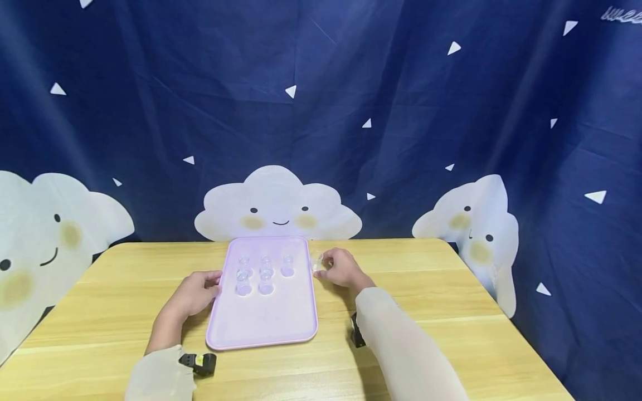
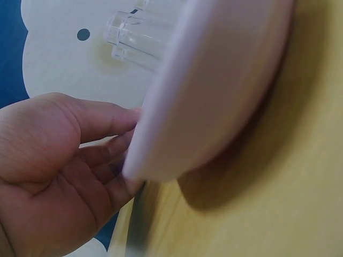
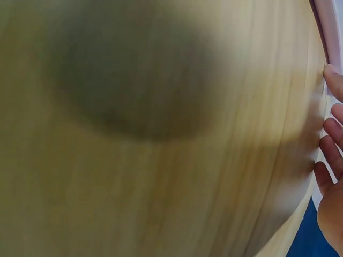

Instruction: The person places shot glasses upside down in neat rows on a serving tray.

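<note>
A pale purple tray (image 1: 286, 317) lies on the table with several small clear cups (image 1: 266, 287) standing in its far half. My left hand (image 1: 198, 292) grips the tray's left edge; in the left wrist view the thumb (image 2: 110, 119) meets the rim and the other fingers reach round behind it. Just off the tray's right edge, my right hand (image 1: 343, 267) pinches another clear cup (image 1: 317, 262) between thumb and fingers. That cup does not show in the right wrist view, where the fingers (image 3: 332, 152) appear at the right border, low over the wood.
The light wooden table (image 1: 426, 334) runs back to a dark blue curtain (image 1: 326, 111) printed with smiling clouds and white triangles. Each forearm wears a small black wrist camera (image 1: 203, 365).
</note>
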Tool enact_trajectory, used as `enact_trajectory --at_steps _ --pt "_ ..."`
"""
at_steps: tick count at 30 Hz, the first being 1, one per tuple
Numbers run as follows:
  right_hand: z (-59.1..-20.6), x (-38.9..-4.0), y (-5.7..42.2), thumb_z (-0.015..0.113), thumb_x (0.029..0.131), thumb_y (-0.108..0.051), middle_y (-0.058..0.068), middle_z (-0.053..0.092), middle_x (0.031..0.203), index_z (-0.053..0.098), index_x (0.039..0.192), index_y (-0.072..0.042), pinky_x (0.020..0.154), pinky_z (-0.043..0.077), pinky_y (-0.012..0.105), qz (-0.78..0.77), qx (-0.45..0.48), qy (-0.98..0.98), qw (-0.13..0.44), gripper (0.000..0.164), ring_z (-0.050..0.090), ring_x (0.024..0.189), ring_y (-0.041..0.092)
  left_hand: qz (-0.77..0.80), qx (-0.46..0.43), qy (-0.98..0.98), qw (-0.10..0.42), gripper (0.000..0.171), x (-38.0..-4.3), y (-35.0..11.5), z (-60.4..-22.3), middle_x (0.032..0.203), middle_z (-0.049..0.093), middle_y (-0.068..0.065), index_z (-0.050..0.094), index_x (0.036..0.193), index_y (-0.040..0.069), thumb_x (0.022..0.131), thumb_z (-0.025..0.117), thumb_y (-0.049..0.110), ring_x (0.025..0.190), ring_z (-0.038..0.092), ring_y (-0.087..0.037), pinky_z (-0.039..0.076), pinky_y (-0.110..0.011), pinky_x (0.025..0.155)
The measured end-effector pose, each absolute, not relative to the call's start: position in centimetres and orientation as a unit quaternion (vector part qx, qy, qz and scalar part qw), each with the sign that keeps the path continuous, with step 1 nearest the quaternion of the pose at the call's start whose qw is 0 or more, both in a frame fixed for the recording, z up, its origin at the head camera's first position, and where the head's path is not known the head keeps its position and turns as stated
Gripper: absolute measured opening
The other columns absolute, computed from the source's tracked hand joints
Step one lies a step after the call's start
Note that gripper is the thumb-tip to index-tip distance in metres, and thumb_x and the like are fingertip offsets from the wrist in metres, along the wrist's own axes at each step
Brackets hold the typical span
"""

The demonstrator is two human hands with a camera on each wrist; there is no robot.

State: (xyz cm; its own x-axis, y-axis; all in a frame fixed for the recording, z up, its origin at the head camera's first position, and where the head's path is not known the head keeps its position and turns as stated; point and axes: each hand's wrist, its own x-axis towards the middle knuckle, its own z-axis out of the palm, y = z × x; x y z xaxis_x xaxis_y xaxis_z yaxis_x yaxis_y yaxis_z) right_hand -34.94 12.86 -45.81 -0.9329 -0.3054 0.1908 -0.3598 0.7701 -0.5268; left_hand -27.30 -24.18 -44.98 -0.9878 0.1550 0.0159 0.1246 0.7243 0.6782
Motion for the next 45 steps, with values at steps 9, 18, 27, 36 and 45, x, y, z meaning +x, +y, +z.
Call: enact_trajectory --at_steps 9,18,27,36,45 --pt "-46.0 -34.7 12.4 0.086 0.081 -0.024 0.005 0.070 0.103 0.076 0.090 -0.012 0.094 0.052 0.041 0.316 0.162 -0.934 0.041 0.019 0.063 0.099 0.023 0.361 0.073 0.930 0.021 0.045 -27.3 -24.2 -44.9 0.125 0.066 -0.029 0.054 0.138 -0.014 0.097 0.057 0.004 0.117 0.060 -0.047 0.047 -0.062 0.101" --pt "-46.0 -34.5 12.5 0.083 0.084 -0.015 0.004 0.072 0.098 0.074 0.087 -0.007 0.086 0.054 0.035 0.385 0.148 -0.911 0.028 0.012 0.064 0.088 0.018 0.360 0.074 0.930 0.020 0.044 -27.2 -24.2 -44.9 0.125 0.066 -0.029 0.054 0.138 -0.014 0.097 0.058 0.003 0.118 0.061 -0.047 0.047 -0.062 0.101" --pt "-46.0 -34.6 12.9 0.080 0.085 -0.015 0.003 0.072 0.092 0.072 0.089 -0.006 0.081 0.056 0.033 0.414 0.140 -0.898 0.051 0.013 0.066 0.084 0.015 0.362 0.071 0.929 0.019 0.044 -27.2 -24.2 -44.9 0.125 0.066 -0.029 0.054 0.138 -0.014 0.097 0.058 0.003 0.117 0.061 -0.045 0.047 -0.061 0.101" --pt "-45.5 -34.3 13.2 0.078 0.085 -0.013 0.003 0.069 0.084 0.071 0.098 -0.003 0.078 0.056 0.031 0.428 0.155 -0.888 0.066 0.019 0.065 0.080 0.015 0.359 0.075 0.930 0.010 0.045 -27.2 -24.4 -45.1 0.123 0.067 -0.028 0.055 0.137 -0.014 0.096 0.058 0.003 0.115 0.062 -0.044 0.048 -0.061 0.101" --pt "-44.9 -34.3 14.1 0.077 0.085 -0.010 0.003 0.070 0.086 0.072 0.101 -0.002 0.077 0.056 0.028 0.410 0.195 -0.889 0.058 0.018 0.063 0.080 0.013 0.358 0.080 0.930 0.009 0.045 -27.4 -24.3 -45.2 0.122 0.067 -0.028 0.054 0.137 -0.015 0.096 0.059 0.004 0.115 0.062 -0.044 0.049 -0.060 0.100"
